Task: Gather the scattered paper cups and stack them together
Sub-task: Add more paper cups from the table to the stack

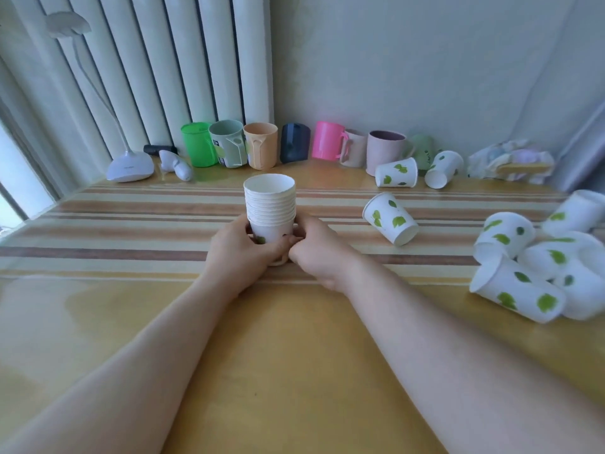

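Observation:
A stack of white paper cups (270, 204) with green leaf prints stands upright at the table's middle. My left hand (240, 253) wraps its base from the left and my right hand (316, 253) grips it from the right. One loose paper cup (391, 218) lies on its side to the right. Two more paper cups (396, 172) (443, 169) lie near the back wall. A heap of several paper cups (537, 267) lies at the far right edge.
A row of coloured plastic mugs (262, 145) lines the back wall. A white desk lamp (130, 166) stands at the back left, beside a small white object (176, 165). Crumpled cloth (510, 162) sits at the back right. The wooden table (278, 355) carries a striped runner.

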